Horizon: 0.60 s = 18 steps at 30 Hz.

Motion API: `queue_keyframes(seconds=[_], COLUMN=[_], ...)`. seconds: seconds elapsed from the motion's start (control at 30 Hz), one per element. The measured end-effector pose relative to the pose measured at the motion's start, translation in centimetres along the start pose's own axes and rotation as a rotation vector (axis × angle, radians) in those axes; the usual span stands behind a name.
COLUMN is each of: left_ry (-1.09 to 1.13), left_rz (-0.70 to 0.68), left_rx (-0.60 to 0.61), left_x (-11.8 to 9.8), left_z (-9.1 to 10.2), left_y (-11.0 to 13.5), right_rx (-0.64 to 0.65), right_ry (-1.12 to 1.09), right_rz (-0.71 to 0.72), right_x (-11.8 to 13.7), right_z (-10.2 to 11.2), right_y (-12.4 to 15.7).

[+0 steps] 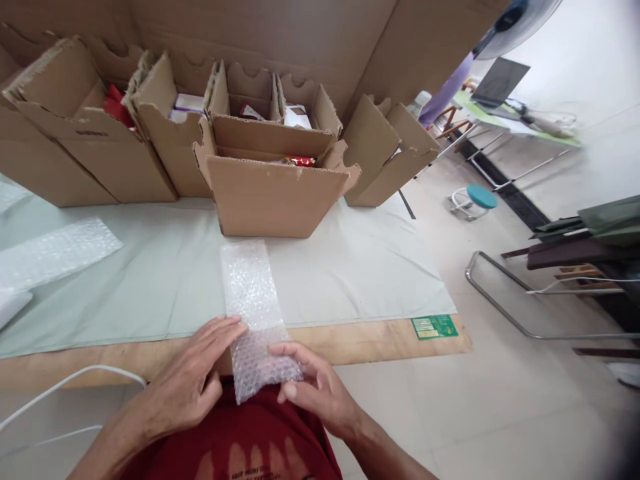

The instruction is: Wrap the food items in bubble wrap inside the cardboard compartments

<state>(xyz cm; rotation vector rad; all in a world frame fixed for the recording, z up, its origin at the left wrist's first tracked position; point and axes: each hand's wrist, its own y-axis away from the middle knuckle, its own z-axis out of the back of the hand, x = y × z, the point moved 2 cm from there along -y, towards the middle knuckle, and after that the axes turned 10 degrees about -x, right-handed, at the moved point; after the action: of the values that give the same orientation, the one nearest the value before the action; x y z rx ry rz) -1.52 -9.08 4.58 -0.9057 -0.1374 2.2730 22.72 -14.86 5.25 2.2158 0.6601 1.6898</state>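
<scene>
A strip of clear bubble wrap (250, 293) lies on the pale cloth and hangs over the table's near edge. My left hand (193, 380) rests on its left side, fingers stretched flat against the strip. My right hand (315, 387) pinches the strip's lower end, where the wrap is folded around something I cannot make out. Straight behind the strip stands an open cardboard box (273, 190) with red packets showing inside.
Several open cardboard boxes (95, 147) line the back of the table (370, 337). More bubble wrap (55, 253) lies at the left. A white cable (65, 380) runs at the near left. To the right are a stool (475, 199), metal frames and a fan.
</scene>
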Motion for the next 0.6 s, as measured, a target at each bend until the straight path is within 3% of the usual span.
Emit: queue_keyframes(seconds=[0.1, 0.23, 0.37, 0.47, 0.53, 0.6], left_ry=[0.033, 0.12, 0.167, 0.099, 0.017, -0.071], left_rz=[0.06, 0.375, 0.649, 0.626, 0.531, 0.437], left_rx=[-0.097, -0.266, -0.331, -0.415, -0.461, -0.487], left_x=[0.0, 0.4, 0.9, 0.9, 0.8, 0.6], left_z=[-0.6, -1.5, -2.5, -2.8, -2.8, -2.9], left_y=[-0.7, -2.6, -3.3, -3.3, -3.3, -3.3], right_rx=[0.051, 0.111, -0.126, -0.257, -0.203, -0.115], right_ry=[-0.084, -0.074, 0.283, 0.679, 0.901, 1.083], right_rz=[0.054, 0.191, 0.466, 0.828, 0.993, 1.038], right_x=[1.6, 4.2, 5.6, 5.9, 5.5, 4.8], right_z=[-0.2, -0.4, 0.3, 0.6, 0.6, 0.6], right_y=[-1.5, -4.1, -5.1, -5.0, -5.2, -5.8])
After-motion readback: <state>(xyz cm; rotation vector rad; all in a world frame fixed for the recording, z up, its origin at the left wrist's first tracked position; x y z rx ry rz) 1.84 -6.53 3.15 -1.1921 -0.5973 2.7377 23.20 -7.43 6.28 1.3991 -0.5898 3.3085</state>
